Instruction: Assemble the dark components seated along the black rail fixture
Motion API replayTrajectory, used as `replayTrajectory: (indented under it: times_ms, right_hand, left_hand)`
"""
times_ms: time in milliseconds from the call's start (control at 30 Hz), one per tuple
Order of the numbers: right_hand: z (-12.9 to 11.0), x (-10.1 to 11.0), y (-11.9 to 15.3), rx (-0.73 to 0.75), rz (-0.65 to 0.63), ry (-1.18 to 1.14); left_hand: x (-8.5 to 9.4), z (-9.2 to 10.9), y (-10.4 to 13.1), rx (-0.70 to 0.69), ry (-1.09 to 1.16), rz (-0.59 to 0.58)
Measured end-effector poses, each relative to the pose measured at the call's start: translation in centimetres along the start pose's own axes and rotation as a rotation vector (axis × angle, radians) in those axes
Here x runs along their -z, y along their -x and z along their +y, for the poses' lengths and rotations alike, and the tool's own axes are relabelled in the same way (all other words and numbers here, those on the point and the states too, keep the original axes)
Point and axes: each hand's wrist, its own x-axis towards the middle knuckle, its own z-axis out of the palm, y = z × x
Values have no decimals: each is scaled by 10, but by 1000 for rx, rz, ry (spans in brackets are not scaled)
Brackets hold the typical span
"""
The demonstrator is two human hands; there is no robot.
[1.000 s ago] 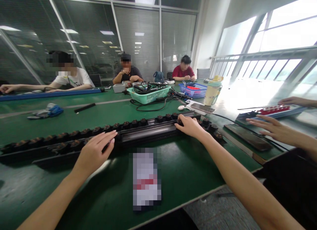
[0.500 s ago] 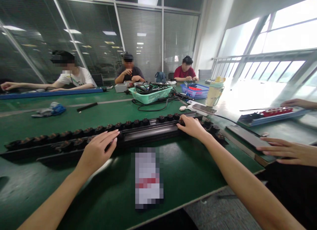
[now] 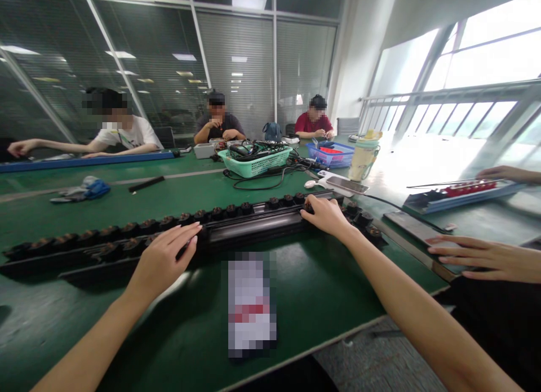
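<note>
While under both hands, black rail aslant crosswise, right end farther away.

Both bare forearms reach forward and inward; the left hand arches palm-down, fingers together above its thumb, while the right hand curls its fingers downward.

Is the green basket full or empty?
Full: dark cables and gadgets heap above the rim of the green basket.

Bare green tabletop right of the pixelated phone.
</note>
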Motion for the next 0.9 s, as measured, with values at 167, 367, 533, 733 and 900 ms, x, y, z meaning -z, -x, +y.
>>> replayTrajectory:
  times_ms: [167, 367, 533, 733, 900]
  right_hand:
    - [0, 2, 1, -6, -1, 3]
    - [0, 2, 1, -6, 5, 11]
    - [0, 2, 1, -11, 2, 6]
    - [2, 1, -1, -9, 3, -8]
    - [4, 1, -3, -17, -6, -17]
  left_hand:
    - [0, 0, 0, 17, 9, -5]
    - [-1, -1, 1, 7, 5, -5]
    - [0, 0, 1, 12, 5, -5]
    - [1, 1, 1, 36, 16, -20]
    - [1, 1, 1, 51, 24, -32]
